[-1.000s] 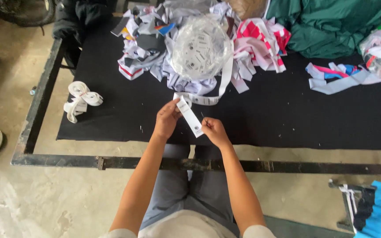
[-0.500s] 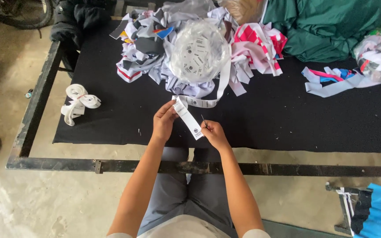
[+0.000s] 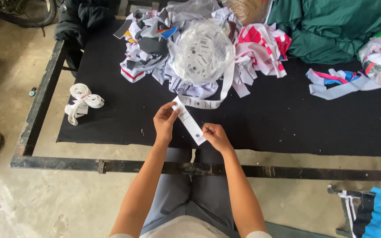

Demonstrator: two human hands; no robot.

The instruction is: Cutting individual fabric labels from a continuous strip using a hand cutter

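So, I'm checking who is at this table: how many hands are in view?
2. The left hand pinches the upper end of a white label strip; the right hand pinches its lower end, above the black table. No other hands show.

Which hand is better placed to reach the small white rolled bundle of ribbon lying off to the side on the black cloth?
Probably the left hand: the white rolled ribbon bundle lies on its side, with bare black cloth between. The right hand would have to cross over. Both hands pinch the white label strip.
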